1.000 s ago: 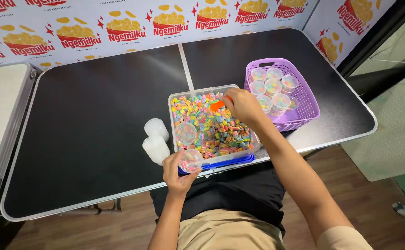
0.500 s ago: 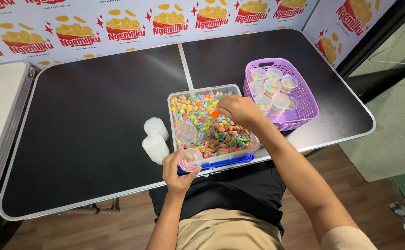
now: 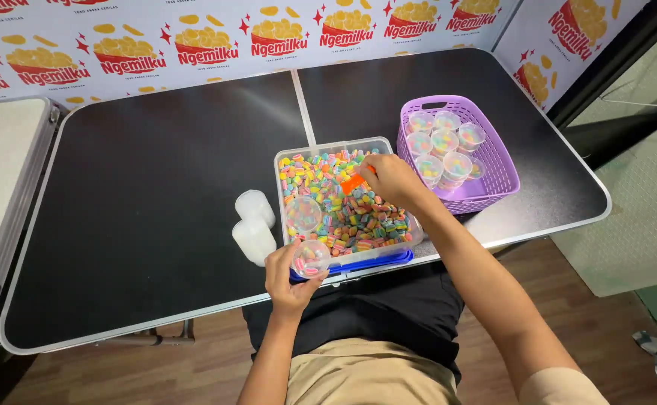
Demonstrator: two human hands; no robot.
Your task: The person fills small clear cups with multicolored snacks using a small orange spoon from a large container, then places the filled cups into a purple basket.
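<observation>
right hand [image 3: 390, 178] dipped; orange scoop [image 3: 353, 183] now points left, long axis sideways.

black table [image 3: 141, 225] | clear candy tub [image 3: 327, 147] | purple basket [image 3: 499, 174] | white cups [image 3: 253, 227]

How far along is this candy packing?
Done: several filled cups sit in the purple basket. In hand: the left hand holds a partly filled cup while the right hand works an orange scoop. Left: the tub holds plenty of candy.
</observation>
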